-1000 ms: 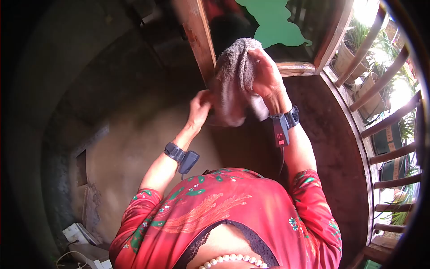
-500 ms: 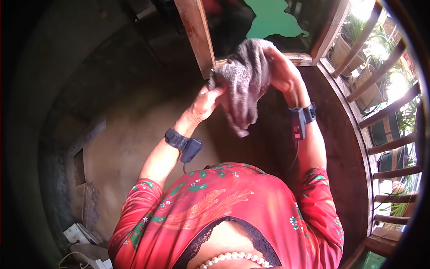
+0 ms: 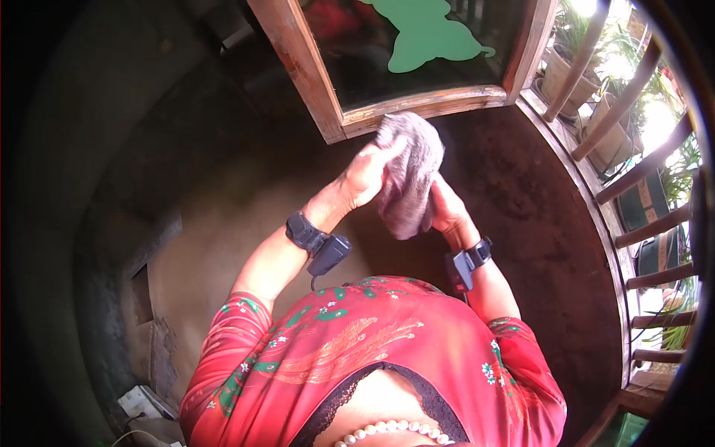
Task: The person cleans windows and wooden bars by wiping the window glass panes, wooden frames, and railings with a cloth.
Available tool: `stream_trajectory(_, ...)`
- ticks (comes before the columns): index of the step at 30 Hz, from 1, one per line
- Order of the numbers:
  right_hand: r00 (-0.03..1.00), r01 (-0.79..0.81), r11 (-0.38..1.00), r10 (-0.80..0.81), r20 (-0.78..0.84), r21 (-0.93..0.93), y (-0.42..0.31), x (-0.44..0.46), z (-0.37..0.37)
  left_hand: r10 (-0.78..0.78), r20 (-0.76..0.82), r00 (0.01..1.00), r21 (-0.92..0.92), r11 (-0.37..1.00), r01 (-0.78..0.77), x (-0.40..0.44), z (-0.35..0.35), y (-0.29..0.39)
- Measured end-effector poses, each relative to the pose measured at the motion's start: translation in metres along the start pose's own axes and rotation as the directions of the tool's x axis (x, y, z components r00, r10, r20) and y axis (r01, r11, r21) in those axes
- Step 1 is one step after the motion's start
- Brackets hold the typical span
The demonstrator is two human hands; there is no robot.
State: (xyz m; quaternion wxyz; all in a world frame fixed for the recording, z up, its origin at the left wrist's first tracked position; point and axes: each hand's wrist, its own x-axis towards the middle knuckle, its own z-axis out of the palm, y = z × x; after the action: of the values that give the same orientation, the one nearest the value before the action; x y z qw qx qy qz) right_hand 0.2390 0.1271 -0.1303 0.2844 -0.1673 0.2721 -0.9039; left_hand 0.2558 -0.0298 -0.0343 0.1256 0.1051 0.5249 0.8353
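Observation:
A bunched grey-brown cloth (image 3: 414,160) hangs between my two hands, in front of the lower edge of a wooden-framed glass pane (image 3: 439,109). My left hand (image 3: 363,177) is closed on the cloth's left side, thumb lying over it. Lower down on the right, my right hand (image 3: 450,208) grips the other side, its fingertips partly hidden behind the fabric. Neither hand touches the frame.
A green cut-out figure (image 3: 432,37) shows on the glass. On the right, wooden bars (image 3: 633,100) stand before potted plants (image 3: 573,74). A white box-like object (image 3: 141,402) with a cable sits at the lower left.
The cloth, spread and dangling before, is now gathered into a smaller bundle. My right hand has come down and inward; my left hand has shifted slightly right. The pane appears lower in view.

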Motion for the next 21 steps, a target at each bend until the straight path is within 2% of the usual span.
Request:
stream_trajectory(1, 1.000, 0.021, 1.000, -0.021, -0.015, 0.018, 0.005, -0.003, -0.001, -0.008, 0.028, 1.000, 0.168, 0.986, 0.003, -0.001, 0.004, -0.002)
stream_trajectory(2, 0.999, 0.004, 0.999, -0.002, -0.041, 0.052, 0.006, -0.003, -0.010, -0.035, 0.097, 0.995, 0.227, 0.974, 0.012, -0.001, -0.003, -0.002)
stream_trajectory(3, 0.992, -0.042, 0.999, 0.038, -0.122, -0.029, -0.001, -0.002, -0.008, -0.062, 0.164, 0.984, 0.286, 0.958, 0.013, -0.004, -0.007, 0.006)
stream_trajectory(5, 0.977, -0.073, 0.996, 0.059, -0.203, -0.058, -0.026, -0.001, 0.004, -0.119, 0.023, 0.993, 0.502, 0.860, 0.091, -0.019, -0.010, 0.026)
stream_trajectory(6, 0.979, -0.080, 0.991, 0.059, -0.194, -0.105, -0.043, -0.002, 0.004, -0.086, 0.016, 0.996, 0.662, 0.748, 0.054, -0.021, -0.019, 0.035)
stream_trajectory(7, 0.961, 0.066, 0.978, -0.116, -0.252, -0.198, -0.033, 0.005, -0.008, 0.045, -0.026, 0.999, 0.670, 0.742, -0.016, -0.025, -0.034, 0.038)
stream_trajectory(8, 0.895, 0.343, 0.782, -0.440, -0.071, -0.520, -0.069, -0.003, -0.011, 0.175, -0.067, 0.982, 0.682, 0.727, -0.083, -0.029, -0.047, 0.041)
stream_trajectory(9, 0.795, 0.490, 0.551, -0.600, 0.088, -0.676, -0.087, 0.005, -0.032, 0.379, -0.149, 0.913, 0.682, 0.708, -0.182, -0.034, -0.053, 0.046)
stream_trajectory(10, 0.701, 0.396, 0.488, -0.708, -0.087, -0.778, -0.107, 0.012, -0.021, 0.585, -0.257, 0.769, 0.708, 0.655, -0.262, -0.037, -0.062, 0.048)
stream_trajectory(11, 0.575, 0.414, 0.345, -0.817, -0.052, -0.842, -0.127, 0.019, -0.018, 0.725, -0.350, 0.593, 0.757, 0.592, -0.276, -0.038, -0.074, 0.053)
stream_trajectory(12, 0.392, 0.280, 0.131, -0.920, -0.011, -0.951, -0.142, 0.025, -0.005, 0.800, -0.333, 0.499, 0.793, 0.524, -0.311, -0.037, -0.091, 0.060)
stream_trajectory(13, 0.264, 0.286, -0.077, -0.952, 0.156, -0.955, -0.154, 0.035, -0.006, 0.772, -0.380, 0.509, 0.788, 0.559, -0.259, -0.038, -0.092, 0.069)
stream_trajectory(15, 0.194, 0.077, -0.417, -0.885, 0.423, -0.906, -0.176, 0.063, -0.030, 0.764, -0.361, 0.534, 0.776, 0.564, -0.282, -0.018, -0.097, 0.079)
stream_trajectory(17, 0.370, -0.052, -0.512, -0.807, 0.460, -0.857, -0.177, 0.085, -0.043, 0.655, -0.291, 0.697, 0.766, 0.596, -0.241, -0.002, -0.100, 0.090)
stream_trajectory(18, 0.308, -0.083, -0.483, -0.844, 0.439, -0.871, -0.163, 0.102, -0.052, 0.613, -0.271, 0.742, 0.693, 0.659, -0.292, 0.007, -0.103, 0.088)
stream_trajectory(19, 0.367, -0.080, -0.410, -0.859, 0.356, -0.908, -0.153, 0.108, -0.064, 0.486, -0.251, 0.837, 0.547, 0.785, -0.292, 0.019, -0.125, 0.085)
stream_trajectory(21, 0.334, -0.161, -0.493, -0.842, 0.423, -0.855, -0.122, 0.116, -0.060, 0.537, -0.271, 0.799, 0.571, 0.758, -0.317, 0.020, -0.078, 0.073)
